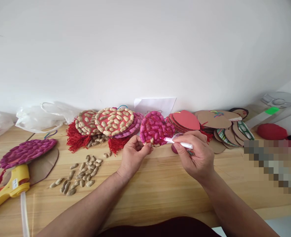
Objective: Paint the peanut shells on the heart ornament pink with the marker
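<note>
A peanut-covered disc (153,127), its shells coloured magenta, is held up in front of me. My left hand (134,154) pinches its lower left edge between thumb and fingers, beside some uncoloured peanuts. In my right hand (198,156) is a white marker (186,145), gripped like a pen, its pink tip at the disc's lower right part. I cannot tell whether the tip touches a shell. Left of my left hand, loose plain peanuts (87,171) lie scattered on the wooden table (145,200).
At the back left stand peanut-covered discs (114,121) with red yarn tassels (78,136) and plastic bags (40,115). A yellow glue gun (18,179) lies by a purple peanut disc (28,151). Red heart-shaped pieces (187,120) and cardboard pieces (213,119) are stacked right.
</note>
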`<state>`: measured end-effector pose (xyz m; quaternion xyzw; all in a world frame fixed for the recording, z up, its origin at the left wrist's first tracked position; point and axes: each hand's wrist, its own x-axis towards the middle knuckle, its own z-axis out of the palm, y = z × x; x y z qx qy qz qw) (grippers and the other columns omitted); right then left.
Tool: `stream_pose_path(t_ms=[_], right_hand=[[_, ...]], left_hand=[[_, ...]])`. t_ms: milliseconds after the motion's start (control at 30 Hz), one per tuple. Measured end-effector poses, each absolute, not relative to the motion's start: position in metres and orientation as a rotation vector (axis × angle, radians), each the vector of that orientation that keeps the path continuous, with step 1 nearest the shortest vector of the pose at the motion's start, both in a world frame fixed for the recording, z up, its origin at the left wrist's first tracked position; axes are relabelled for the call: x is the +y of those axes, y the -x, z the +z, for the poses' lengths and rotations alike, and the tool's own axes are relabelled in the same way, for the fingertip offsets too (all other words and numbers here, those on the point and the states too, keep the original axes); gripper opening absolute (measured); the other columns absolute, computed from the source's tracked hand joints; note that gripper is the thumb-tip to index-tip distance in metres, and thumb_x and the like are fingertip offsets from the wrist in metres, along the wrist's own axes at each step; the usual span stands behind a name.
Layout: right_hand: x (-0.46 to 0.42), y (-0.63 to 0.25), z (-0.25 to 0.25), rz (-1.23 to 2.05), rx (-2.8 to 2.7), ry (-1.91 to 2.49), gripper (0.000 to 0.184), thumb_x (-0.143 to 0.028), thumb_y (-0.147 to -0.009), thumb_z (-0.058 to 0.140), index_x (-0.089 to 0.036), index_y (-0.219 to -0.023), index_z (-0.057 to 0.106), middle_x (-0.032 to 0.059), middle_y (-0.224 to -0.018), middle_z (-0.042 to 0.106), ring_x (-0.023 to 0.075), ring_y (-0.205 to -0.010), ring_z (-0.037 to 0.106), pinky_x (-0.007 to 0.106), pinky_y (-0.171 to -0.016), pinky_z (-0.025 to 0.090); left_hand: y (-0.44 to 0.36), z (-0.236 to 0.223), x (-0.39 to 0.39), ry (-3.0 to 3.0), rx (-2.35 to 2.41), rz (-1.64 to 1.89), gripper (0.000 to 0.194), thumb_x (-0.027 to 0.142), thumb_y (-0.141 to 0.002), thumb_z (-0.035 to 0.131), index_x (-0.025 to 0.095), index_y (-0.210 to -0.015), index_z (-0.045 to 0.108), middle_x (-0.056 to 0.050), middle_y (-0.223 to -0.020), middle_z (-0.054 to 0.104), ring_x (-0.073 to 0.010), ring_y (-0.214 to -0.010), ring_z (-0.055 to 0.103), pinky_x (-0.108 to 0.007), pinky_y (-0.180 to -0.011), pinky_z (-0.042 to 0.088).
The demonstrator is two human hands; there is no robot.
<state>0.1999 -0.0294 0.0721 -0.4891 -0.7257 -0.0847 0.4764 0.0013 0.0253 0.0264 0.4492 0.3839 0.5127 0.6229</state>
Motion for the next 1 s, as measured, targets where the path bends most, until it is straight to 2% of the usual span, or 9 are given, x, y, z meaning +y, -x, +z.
stream_pose_path(t_ms=[200,367,533,767,1000], right_hand=[[-0.032,-0.203,0.072,-0.134,-1.706,1.142,0.015,-0.016,-0.088,0.068,-0.025,-0.100,0.068,0.0031,-0.085,0.071,0.0224,-0.088,0.063,0.042,-0.083,0.048],[-0.034,-0.217,0.081,-0.238,-1.464,1.211,0.003,-0.022,-0.091,0.065,-0.023,-0.091,0.067,0.0048,-0.083,0.069,0.0220,-0.079,0.062,0.041,-0.078,0.048],[-0.028,-0.230,0.089,-0.354,-1.469,1.383,0.011,-0.027,-0.091,0.065,-0.022,-0.081,0.065,0.0030,-0.075,0.067,0.0198,-0.072,0.060,0.038,-0.073,0.044],[-0.018,-0.236,0.082,-0.292,-1.652,1.566,0.010,-0.029,-0.089,0.065,-0.024,-0.080,0.066,0.0009,-0.071,0.070,0.0214,-0.073,0.062,0.037,-0.071,0.041],[-0.013,-0.242,0.069,-0.310,-1.805,1.651,0.010,-0.032,-0.087,0.069,-0.026,-0.079,0.066,-0.0005,-0.064,0.068,0.0226,-0.068,0.057,0.036,-0.067,0.029]], left_hand=[[-0.001,0.027,0.029,-0.845,0.846,1.109,0.042,0.038,-0.065,0.092,0.016,-0.090,0.066,-0.003,-0.082,0.076,-0.0151,-0.071,0.072,-0.029,-0.072,0.061],[0.000,0.025,0.030,-0.776,0.819,1.121,0.043,0.033,-0.064,0.094,0.016,-0.094,0.068,-0.003,-0.087,0.076,-0.0159,-0.077,0.074,-0.031,-0.078,0.062],[0.000,0.027,0.030,-0.770,0.825,1.120,0.042,0.033,-0.064,0.094,0.016,-0.094,0.069,-0.004,-0.087,0.077,-0.0160,-0.078,0.074,-0.031,-0.080,0.062],[-0.001,0.033,0.029,-0.710,0.835,1.124,0.046,0.030,-0.061,0.095,0.015,-0.097,0.072,-0.004,-0.088,0.077,-0.0159,-0.078,0.074,-0.031,-0.080,0.062],[0.000,0.029,0.030,-0.807,0.814,1.121,0.040,0.031,-0.064,0.094,0.015,-0.093,0.071,-0.004,-0.087,0.078,-0.0153,-0.077,0.073,-0.030,-0.077,0.062]])
